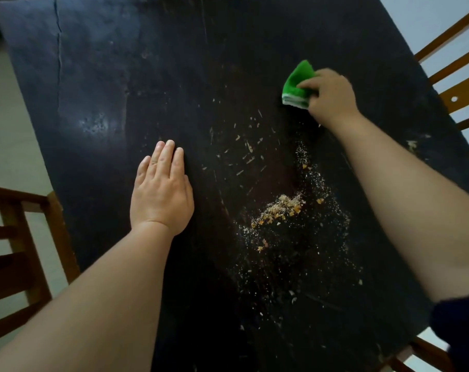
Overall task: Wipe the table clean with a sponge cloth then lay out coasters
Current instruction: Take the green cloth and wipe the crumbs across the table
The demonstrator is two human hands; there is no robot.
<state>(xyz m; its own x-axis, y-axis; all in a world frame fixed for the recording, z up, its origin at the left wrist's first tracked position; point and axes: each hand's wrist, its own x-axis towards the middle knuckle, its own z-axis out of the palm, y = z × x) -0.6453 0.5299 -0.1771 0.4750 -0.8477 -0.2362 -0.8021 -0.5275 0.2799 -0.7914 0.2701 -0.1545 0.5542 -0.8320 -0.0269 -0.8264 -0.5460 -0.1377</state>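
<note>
A dark wooden table (120, 76) fills the view. My right hand (331, 98) grips a folded green sponge cloth (297, 83) and presses it on the table at the right side. Tan crumbs (281, 208) and fine dust lie scattered on the table below the cloth, between my two forearms. My left hand (160, 194) rests flat on the table with fingers held together, left of the crumbs. No coasters are in view.
A wooden chair (453, 76) stands at the table's right edge, another wooden chair (15, 251) at the left edge. Part of a third wooden chair (415, 353) shows at the bottom right. Pale floor lies around.
</note>
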